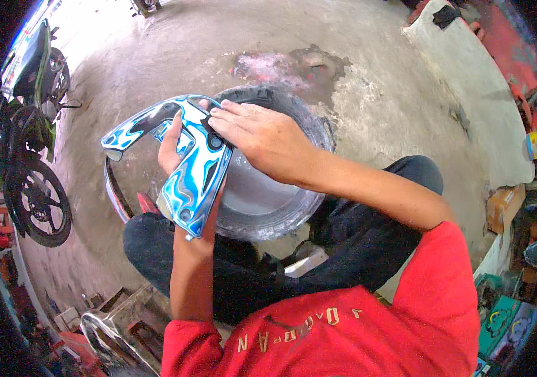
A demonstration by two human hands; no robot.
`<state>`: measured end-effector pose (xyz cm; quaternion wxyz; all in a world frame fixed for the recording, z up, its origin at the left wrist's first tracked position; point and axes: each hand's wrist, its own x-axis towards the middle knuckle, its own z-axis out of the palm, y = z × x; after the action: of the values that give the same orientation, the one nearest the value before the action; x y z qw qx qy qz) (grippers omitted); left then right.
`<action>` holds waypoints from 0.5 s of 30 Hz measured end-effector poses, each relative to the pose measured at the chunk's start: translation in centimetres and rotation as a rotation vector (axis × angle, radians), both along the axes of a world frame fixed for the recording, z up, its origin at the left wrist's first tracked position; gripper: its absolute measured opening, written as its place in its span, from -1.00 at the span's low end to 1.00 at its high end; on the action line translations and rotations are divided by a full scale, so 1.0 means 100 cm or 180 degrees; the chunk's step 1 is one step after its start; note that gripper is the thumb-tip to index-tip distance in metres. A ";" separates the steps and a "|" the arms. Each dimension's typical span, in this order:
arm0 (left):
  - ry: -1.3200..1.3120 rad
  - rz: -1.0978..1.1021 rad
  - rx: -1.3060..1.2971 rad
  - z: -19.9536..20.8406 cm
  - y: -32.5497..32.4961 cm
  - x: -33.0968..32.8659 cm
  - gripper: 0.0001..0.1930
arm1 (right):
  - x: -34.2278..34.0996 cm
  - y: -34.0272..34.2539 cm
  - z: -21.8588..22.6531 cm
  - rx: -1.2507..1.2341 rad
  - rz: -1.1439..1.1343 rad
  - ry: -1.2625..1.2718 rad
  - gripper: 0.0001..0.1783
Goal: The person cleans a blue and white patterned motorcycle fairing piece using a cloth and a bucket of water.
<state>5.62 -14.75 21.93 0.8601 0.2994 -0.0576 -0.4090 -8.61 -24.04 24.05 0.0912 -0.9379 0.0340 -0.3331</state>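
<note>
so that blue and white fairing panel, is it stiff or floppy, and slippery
The fairing panel probably stays stiff: it keeps its curved shape held by the left hand alone. Its glossy paint looks slippery. It seems light for its size, since the right hand only rests flat on it.

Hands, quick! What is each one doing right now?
Left hand: closed, gripping the blue painted panel from behind.
Right hand: fingers flat, pressing a small dark pad onto the panel.

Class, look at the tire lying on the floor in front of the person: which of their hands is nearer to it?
Right. The right hand lies directly over the tire, pressing on the blue fairing panel. The left hand grips the panel just left of the tire's edge.
</note>
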 end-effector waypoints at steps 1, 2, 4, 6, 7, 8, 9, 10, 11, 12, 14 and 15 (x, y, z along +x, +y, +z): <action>-0.0282 0.0183 0.0061 -0.005 0.000 -0.001 -0.60 | -0.003 0.013 0.000 0.0150 0.0104 0.0093 -0.52; 0.0093 -0.0540 -0.0166 -0.004 0.007 0.019 -0.60 | -0.005 0.033 -0.007 0.0157 0.0228 0.0014 -0.52; 0.0419 -0.0417 -0.0204 0.006 0.008 0.016 -0.62 | -0.005 0.041 -0.011 0.0131 0.0456 -0.0112 -0.53; 0.0098 -0.0288 -0.0089 0.005 0.003 0.003 -0.62 | -0.003 0.012 0.001 0.0204 0.0134 0.0075 -0.52; -0.0112 -0.0265 -0.0034 0.004 0.001 -0.001 -0.61 | -0.003 0.012 -0.004 0.0260 0.0027 0.0125 -0.53; -0.0330 -0.0193 0.0037 0.004 0.004 -0.003 -0.60 | 0.000 0.014 -0.009 0.0326 -0.0037 0.0166 -0.53; 0.0274 -0.0564 -0.0201 0.003 0.007 0.012 -0.59 | -0.004 0.032 -0.009 0.0321 0.0233 0.0020 -0.55; 0.0347 -0.0498 -0.0134 0.003 0.012 0.020 -0.59 | -0.002 0.039 -0.009 0.0210 0.0323 -0.0109 -0.55; 0.0277 -0.0391 -0.0130 -0.001 0.010 0.021 -0.60 | -0.001 0.043 -0.010 0.0107 0.0380 -0.0219 -0.55; 0.0249 -0.0260 -0.0004 0.002 0.006 0.010 -0.61 | -0.002 0.030 -0.008 0.0253 0.0248 -0.0128 -0.54; 0.0011 -0.0112 0.0133 0.012 0.002 -0.004 -0.62 | 0.004 0.001 -0.001 0.0104 -0.0057 -0.0106 -0.54; -0.0180 -0.0091 0.0166 0.015 0.005 -0.006 -0.63 | 0.004 0.013 -0.004 0.0101 -0.0031 -0.0126 -0.54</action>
<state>5.06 -14.28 23.47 0.8441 0.3322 -0.0755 -0.4140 -8.25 -22.75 23.61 0.1051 -0.9294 0.0420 -0.3514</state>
